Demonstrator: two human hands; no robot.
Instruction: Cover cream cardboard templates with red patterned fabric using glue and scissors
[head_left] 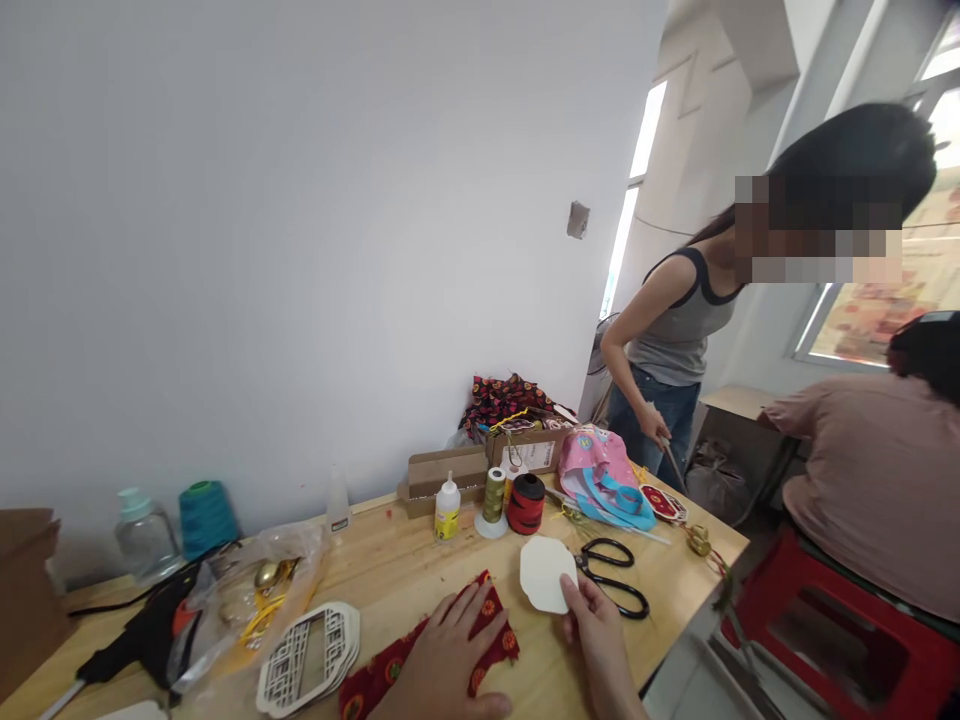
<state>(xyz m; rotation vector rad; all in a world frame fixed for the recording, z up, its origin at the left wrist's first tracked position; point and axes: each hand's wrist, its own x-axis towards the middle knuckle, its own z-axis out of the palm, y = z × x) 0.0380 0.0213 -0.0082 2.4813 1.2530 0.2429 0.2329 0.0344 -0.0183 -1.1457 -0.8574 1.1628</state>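
Observation:
My left hand (454,655) lies flat with spread fingers on a strip of dark red patterned fabric (489,610) on the table. Between the thumb and fingers of my right hand (592,625) is a cream card panel (546,573) with scalloped corners, held by its right edge. Right behind that hand lie scissors (609,568) with black handles, their blades partly hidden by the card. To the left of the fabric is a stack of pale lattice-cut frames (311,658).
Across the back of the table (375,570) stand a glue bottle (447,510), an olive thread spool (494,495), a red-and-black thread spool (526,504) and a pink cloth (596,460). A glue gun (146,635) lies left by a plastic bag (255,590). Two people are at right, one standing (682,320).

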